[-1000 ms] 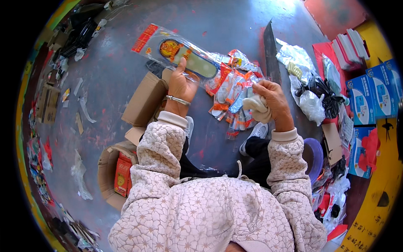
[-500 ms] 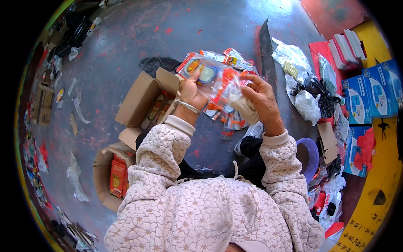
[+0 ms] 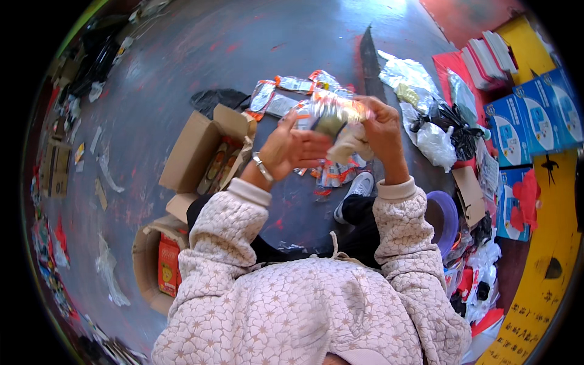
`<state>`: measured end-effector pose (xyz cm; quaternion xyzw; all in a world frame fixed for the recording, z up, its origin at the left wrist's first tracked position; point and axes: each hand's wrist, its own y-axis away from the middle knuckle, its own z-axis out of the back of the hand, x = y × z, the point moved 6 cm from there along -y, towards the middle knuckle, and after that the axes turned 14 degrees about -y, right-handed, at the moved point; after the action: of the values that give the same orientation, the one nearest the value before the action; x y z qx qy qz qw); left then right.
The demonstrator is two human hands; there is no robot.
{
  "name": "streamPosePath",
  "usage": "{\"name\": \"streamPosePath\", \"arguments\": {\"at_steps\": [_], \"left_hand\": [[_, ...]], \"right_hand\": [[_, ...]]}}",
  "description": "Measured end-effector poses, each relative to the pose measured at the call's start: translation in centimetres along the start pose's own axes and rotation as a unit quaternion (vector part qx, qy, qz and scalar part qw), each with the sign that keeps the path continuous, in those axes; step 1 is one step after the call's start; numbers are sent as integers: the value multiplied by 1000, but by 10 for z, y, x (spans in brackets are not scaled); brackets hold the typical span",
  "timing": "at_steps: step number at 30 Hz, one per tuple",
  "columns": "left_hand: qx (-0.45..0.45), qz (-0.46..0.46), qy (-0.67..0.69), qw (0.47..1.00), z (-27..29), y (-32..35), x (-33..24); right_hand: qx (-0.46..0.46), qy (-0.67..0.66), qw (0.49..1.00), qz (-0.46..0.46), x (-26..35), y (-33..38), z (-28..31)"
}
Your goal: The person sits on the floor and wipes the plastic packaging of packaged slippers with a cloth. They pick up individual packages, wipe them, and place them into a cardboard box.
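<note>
My right hand (image 3: pixel 384 126) grips the edge of a clear plastic packet (image 3: pixel 339 104) with orange print, which is blurred by motion. A crumpled beige cloth (image 3: pixel 351 145) hangs below the same hand. My left hand (image 3: pixel 293 147) has its fingers stretched out flat, just left of the packet and cloth, and holds nothing that I can see. Whether its fingertips touch the packet is unclear. Beneath and beyond my hands, several orange-and-silver packets (image 3: pixel 263 96) lie on the grey floor.
An open cardboard box (image 3: pixel 193 149) with shoes stands at left, above another carton (image 3: pixel 146 258) holding a red box. At right are a purple basin (image 3: pixel 447 222), a black plastic bag (image 3: pixel 457 131), crumpled clear plastic (image 3: pixel 409 76) and blue boxes (image 3: pixel 547 115).
My left hand has let go of the clear packet and its fingers have straightened. The packet has tilted and shifted toward my right hand, which still grips it.
</note>
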<state>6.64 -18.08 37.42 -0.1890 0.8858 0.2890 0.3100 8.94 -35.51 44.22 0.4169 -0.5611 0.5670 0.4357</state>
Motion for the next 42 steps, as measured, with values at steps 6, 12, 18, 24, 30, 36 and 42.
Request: {"name": "streamPosePath", "arguments": {"at_steps": [6,12,18,24,30,36,42], "left_hand": [[-235,-198,-251,918,23,22,-42],[-91,-259,-289,917,-6,7,-45],[-186,-159,-182,953,19,0,-16],[-125,-129,-187,966,19,-7,-8],[-116,-110,-178,971,11,-7,-4],[-113,-103,-192,970,7,-3,-2],[-84,-106,-162,978,6,-6,0]], "right_hand": [[-26,-207,947,-244,-21,12,-6],[36,-250,900,-356,-36,30,-35],[47,-129,943,-304,-27,23,-36],[0,-268,934,-238,-12,5,-18],[-49,-269,928,-252,-34,1,0],[-57,-250,940,-225,-26,-3,8],[-64,-165,963,-203,-20,-5,11]]}}
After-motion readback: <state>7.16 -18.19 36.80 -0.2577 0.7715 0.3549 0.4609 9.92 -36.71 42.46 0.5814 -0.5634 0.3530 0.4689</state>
